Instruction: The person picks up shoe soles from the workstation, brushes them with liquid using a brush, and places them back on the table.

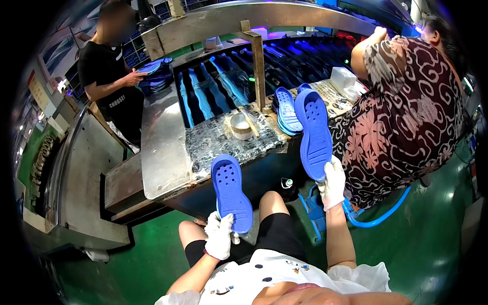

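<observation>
Gloved hands apart, each clamped on a heel end: left hand [219, 238] holds a blue perforated shoe sole [232, 195] above the lap; right hand [333, 184], a second sole [314, 133] before stacked soles [287, 112]. On table [206, 150]: round bowl [241, 127], wooden stick [250, 122] across it.

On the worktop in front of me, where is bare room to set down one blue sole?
Bare metal shows at the left end of the worktop, beside the marbled sheet. A smaller patch lies on the sheet, left of the bowl. Rightward it is crowded: bowl, stick, stacked blue soles, white container.
</observation>
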Demonstrator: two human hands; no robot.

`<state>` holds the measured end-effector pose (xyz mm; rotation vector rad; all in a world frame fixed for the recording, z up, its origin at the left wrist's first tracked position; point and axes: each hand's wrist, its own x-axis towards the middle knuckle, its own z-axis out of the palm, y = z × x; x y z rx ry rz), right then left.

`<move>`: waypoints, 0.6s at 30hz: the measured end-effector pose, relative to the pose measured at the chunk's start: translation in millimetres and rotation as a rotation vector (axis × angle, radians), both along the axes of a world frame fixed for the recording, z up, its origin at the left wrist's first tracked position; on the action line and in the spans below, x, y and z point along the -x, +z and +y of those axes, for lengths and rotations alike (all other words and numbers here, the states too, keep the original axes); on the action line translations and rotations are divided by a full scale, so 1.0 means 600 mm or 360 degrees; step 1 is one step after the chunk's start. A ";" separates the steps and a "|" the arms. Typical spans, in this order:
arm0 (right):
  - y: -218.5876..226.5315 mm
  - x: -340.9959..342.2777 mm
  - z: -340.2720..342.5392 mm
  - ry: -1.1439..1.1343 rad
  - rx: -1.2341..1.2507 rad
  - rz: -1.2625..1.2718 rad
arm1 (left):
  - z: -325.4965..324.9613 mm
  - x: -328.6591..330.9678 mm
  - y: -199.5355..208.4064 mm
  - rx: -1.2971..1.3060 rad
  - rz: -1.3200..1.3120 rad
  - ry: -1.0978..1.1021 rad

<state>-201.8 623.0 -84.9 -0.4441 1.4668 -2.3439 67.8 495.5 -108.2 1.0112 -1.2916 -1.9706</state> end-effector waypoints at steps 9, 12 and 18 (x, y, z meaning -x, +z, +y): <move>0.041 -0.087 -0.007 0.0213 0.0161 0.0265 | 0.014 -0.016 0.011 0.0066 0.0249 0.0158; 0.022 -0.116 0.004 0.0268 0.0155 0.0127 | 0.010 -0.026 0.002 0.0164 0.0289 0.0258; 0.025 -0.157 0.029 0.0354 0.0134 0.0085 | 0.019 -0.048 0.006 0.0065 0.0275 0.0175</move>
